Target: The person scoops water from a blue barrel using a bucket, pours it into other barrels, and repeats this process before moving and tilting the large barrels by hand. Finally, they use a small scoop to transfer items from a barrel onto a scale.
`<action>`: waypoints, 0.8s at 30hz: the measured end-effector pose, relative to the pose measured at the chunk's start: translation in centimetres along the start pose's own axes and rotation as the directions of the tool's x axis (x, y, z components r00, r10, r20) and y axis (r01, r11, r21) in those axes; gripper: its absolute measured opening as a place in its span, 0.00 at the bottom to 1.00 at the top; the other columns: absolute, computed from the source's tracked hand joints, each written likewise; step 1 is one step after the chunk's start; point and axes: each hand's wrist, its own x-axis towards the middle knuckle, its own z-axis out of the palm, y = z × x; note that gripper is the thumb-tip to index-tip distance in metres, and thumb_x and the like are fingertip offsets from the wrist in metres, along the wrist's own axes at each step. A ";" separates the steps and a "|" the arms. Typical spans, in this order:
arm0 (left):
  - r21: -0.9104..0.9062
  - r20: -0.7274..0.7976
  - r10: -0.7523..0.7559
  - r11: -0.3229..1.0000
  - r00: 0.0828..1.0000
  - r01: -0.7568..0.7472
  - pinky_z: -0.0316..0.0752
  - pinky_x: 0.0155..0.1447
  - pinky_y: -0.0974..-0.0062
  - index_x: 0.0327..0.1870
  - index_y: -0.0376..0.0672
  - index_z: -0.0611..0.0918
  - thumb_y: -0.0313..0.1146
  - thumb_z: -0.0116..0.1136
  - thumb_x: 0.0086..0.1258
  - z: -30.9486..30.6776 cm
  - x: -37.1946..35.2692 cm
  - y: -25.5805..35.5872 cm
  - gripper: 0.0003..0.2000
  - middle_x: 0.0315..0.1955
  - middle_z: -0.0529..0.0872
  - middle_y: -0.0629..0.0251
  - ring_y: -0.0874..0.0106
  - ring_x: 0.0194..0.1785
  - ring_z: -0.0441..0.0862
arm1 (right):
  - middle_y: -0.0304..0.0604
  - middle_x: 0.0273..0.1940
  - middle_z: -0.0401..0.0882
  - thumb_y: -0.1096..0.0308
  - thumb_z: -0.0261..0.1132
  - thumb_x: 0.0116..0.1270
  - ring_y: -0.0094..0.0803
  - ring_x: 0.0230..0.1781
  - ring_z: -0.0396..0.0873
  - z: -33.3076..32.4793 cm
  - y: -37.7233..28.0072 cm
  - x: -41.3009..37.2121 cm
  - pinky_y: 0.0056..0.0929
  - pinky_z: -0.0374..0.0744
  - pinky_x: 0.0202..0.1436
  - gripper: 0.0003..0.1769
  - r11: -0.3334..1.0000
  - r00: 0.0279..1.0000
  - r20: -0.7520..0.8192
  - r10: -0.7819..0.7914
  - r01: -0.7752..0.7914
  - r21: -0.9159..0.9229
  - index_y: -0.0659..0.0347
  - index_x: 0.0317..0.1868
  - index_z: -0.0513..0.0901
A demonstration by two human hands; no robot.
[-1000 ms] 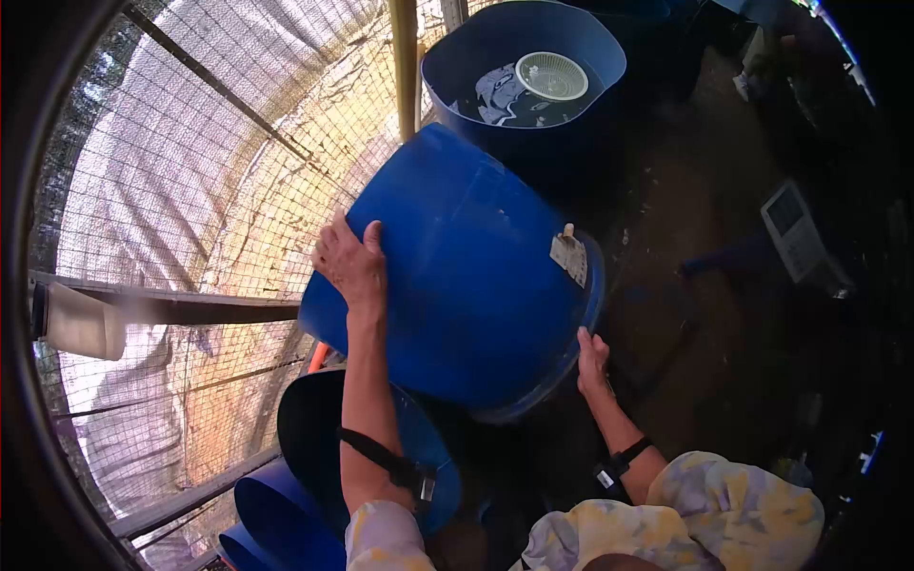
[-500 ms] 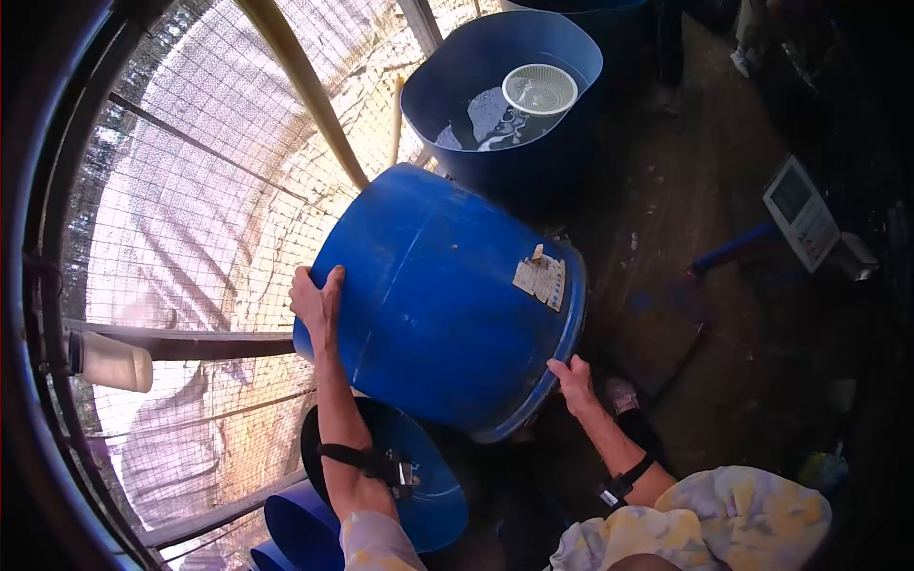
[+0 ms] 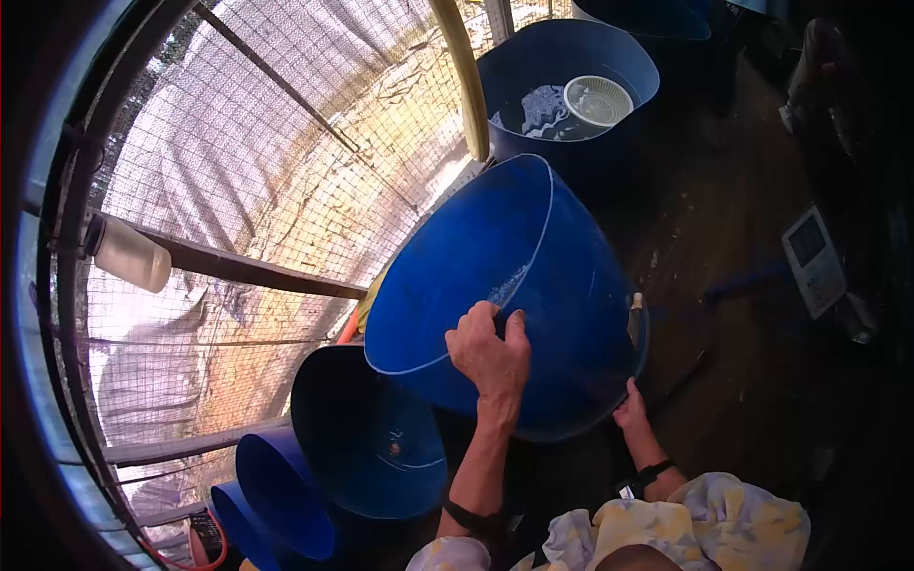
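A large blue plastic tub (image 3: 581,295) leans on its side in front of me, its open mouth facing left toward the mesh wall. My left hand (image 3: 490,357) grips the near part of its rim, with fingers over the edge. Low on the tub's right side, my right hand (image 3: 631,407) holds the base edge, its fingers partly hidden. A bright rippled patch that looks like water shows inside, near the rim. On the far side of the base a torn label is seen edge-on.
Behind stands another blue tub (image 3: 566,52) with water and a white plastic basket (image 3: 598,101). Further blue tubs (image 3: 371,438) line the mesh wall (image 3: 286,190) at left. A scale display (image 3: 814,262) stands at right, and another person's leg (image 3: 809,76) is beyond.
The tub has tipped and turned, so its open mouth now shows where its outer side faced me before. My left hand has moved right with the rim; my right hand stays at the base.
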 end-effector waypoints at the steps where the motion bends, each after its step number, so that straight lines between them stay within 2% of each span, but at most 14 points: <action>1: -0.007 -0.015 -0.031 0.999 0.999 0.031 0.63 0.39 0.66 0.25 0.42 0.76 0.36 0.64 0.51 -0.4 1.0 0.3 0.10 0.22 0.78 0.64 0.65 0.29 0.71 | 0.47 0.54 0.75 0.56 0.59 0.67 0.41 0.51 0.75 0.5 -0.3 -0.8 0.42 0.74 0.53 0.24 1.000 0.999 0.042 -0.019 0.020 -0.018 0.63 0.56 0.71; 3: -0.055 -0.042 -0.027 0.998 0.999 0.024 0.62 0.39 0.67 0.25 0.42 0.76 0.37 0.64 0.51 -1.2 3.6 0.0 0.11 0.22 0.79 0.63 0.64 0.27 0.69 | 0.47 0.53 0.75 0.57 0.59 0.67 0.41 0.50 0.76 1.4 -1.3 -4.6 0.42 0.75 0.52 0.23 0.997 0.996 0.069 -0.058 0.062 -0.049 0.64 0.56 0.71; 5: -0.089 0.000 0.010 0.996 1.000 -0.010 0.61 0.38 0.66 0.24 0.40 0.75 0.34 0.63 0.52 -1.7 6.7 -0.7 0.09 0.21 0.78 0.61 0.62 0.28 0.74 | 0.49 0.53 0.74 0.60 0.58 0.67 0.43 0.50 0.75 3.7 -2.6 -10.0 0.45 0.76 0.50 0.21 0.964 0.977 -0.098 -0.192 0.168 -0.207 0.65 0.55 0.71; 6: -0.111 -0.005 0.001 0.994 1.000 -0.002 0.61 0.38 0.66 0.24 0.40 0.75 0.34 0.63 0.52 -0.9 8.1 -1.9 0.09 0.21 0.78 0.61 0.62 0.28 0.74 | 0.50 0.50 0.77 0.61 0.58 0.67 0.45 0.48 0.77 3.8 -3.2 -11.3 0.51 0.78 0.48 0.20 0.943 0.965 -0.082 -0.249 0.222 -0.250 0.65 0.54 0.72; 7: -0.110 0.079 -0.026 0.993 0.997 0.034 0.63 0.40 0.64 0.26 0.40 0.76 0.35 0.63 0.51 1.1 9.3 -3.6 0.10 0.23 0.80 0.59 0.60 0.31 0.76 | 0.50 0.50 0.77 0.61 0.58 0.67 0.45 0.48 0.77 3.8 -3.9 -11.8 0.51 0.78 0.48 0.20 0.935 0.961 -0.075 -0.268 0.240 -0.262 0.65 0.54 0.72; 9: -0.068 0.161 -0.068 0.994 0.985 0.080 0.66 0.45 0.62 0.28 0.39 0.77 0.37 0.63 0.51 3.6 11.8 -5.5 0.12 0.27 0.82 0.56 0.56 0.38 0.78 | 0.50 0.42 0.81 0.65 0.59 0.65 0.41 0.38 0.81 4.1 -5.2 -11.8 0.42 0.82 0.37 0.18 0.867 0.944 -0.020 -0.329 0.294 -0.403 0.68 0.50 0.74; 10: -0.021 0.171 -0.087 0.996 0.981 0.092 0.67 0.48 0.61 0.30 0.38 0.78 0.38 0.62 0.51 4.4 13.2 -6.7 0.12 0.29 0.83 0.54 0.54 0.40 0.79 | 0.47 0.33 0.82 0.68 0.60 0.62 0.35 0.27 0.81 6.2 -4.8 -12.0 0.33 0.82 0.26 0.13 0.829 0.927 0.026 -0.375 0.347 -0.439 0.69 0.43 0.77; 11: -0.037 0.164 -0.068 0.997 0.984 0.074 0.67 0.49 0.60 0.35 0.38 0.80 0.36 0.59 0.51 5.4 14.8 -9.0 0.13 0.32 0.83 0.52 0.54 0.41 0.79 | 0.47 0.33 0.82 0.68 0.60 0.62 0.35 0.27 0.81 8.4 -3.9 -12.4 0.33 0.82 0.26 0.13 0.833 0.930 -0.004 -0.368 0.328 -0.445 0.69 0.43 0.77; 12: -0.068 0.125 0.015 0.998 0.992 -0.006 0.66 0.51 0.59 0.41 0.37 0.79 0.35 0.58 0.51 6.7 16.6 -12.5 0.16 0.38 0.82 0.51 0.55 0.45 0.77 | 0.46 0.30 0.81 0.68 0.60 0.61 0.33 0.25 0.80 11.2 -3.0 -12.5 0.31 0.81 0.24 0.11 0.789 0.923 0.079 -0.378 0.365 -0.494 0.69 0.39 0.78; 13: -0.003 0.143 0.021 1.000 0.990 -0.021 0.65 0.55 0.60 0.48 0.36 0.76 0.33 0.57 0.50 7.3 18.2 -15.7 0.22 0.45 0.80 0.53 0.56 0.52 0.74 | 0.45 0.28 0.80 0.68 0.60 0.59 0.31 0.23 0.80 14.1 -2.3 -12.2 0.29 0.80 0.22 0.10 0.734 0.905 0.177 -0.388 0.419 -0.534 0.68 0.36 0.78; 14: 0.010 0.132 0.098 0.995 0.986 -0.101 0.61 0.63 0.60 0.56 0.35 0.72 0.32 0.57 0.53 7.3 18.8 -18.2 0.26 0.53 0.74 0.49 0.54 0.59 0.68 | 0.44 0.28 0.80 0.69 0.60 0.59 0.29 0.22 0.79 16.3 -1.2 -11.0 0.27 0.78 0.19 0.10 0.704 0.896 0.168 -0.410 0.428 -0.567 0.68 0.35 0.78; 17: -0.007 0.040 0.050 0.999 0.998 -0.050 0.55 0.68 0.60 0.61 0.34 0.68 0.34 0.58 0.56 6.2 16.6 -22.6 0.29 0.58 0.69 0.44 0.51 0.64 0.63 | 0.43 0.26 0.80 0.68 0.60 0.58 0.28 0.20 0.79 20.1 -0.9 -9.8 0.25 0.77 0.16 0.10 0.652 0.874 0.191 -0.447 0.465 -0.600 0.69 0.34 0.78; 19: -0.122 0.011 -0.071 0.990 0.997 0.072 0.53 0.69 0.60 0.61 0.34 0.67 0.34 0.60 0.58 2.5 13.1 -23.7 0.29 0.61 0.65 0.40 0.50 0.66 0.61 | 0.43 0.25 0.79 0.68 0.60 0.57 0.28 0.20 0.79 22.9 -1.5 -9.5 0.26 0.78 0.17 0.11 0.621 0.849 0.241 -0.471 0.512 -0.593 0.69 0.33 0.78; 24: -0.102 0.047 -0.260 0.959 0.964 0.263 0.60 0.66 0.63 0.54 0.35 0.74 0.26 0.59 0.56 -5.8 3.2 -26.2 0.21 0.56 0.72 0.45 0.53 0.62 0.67 | 0.45 0.25 0.80 0.67 0.61 0.59 0.29 0.20 0.79 26.9 1.1 -12.4 0.27 0.81 0.20 0.12 0.592 0.870 0.267 -0.414 0.480 -0.648 0.71 0.32 0.78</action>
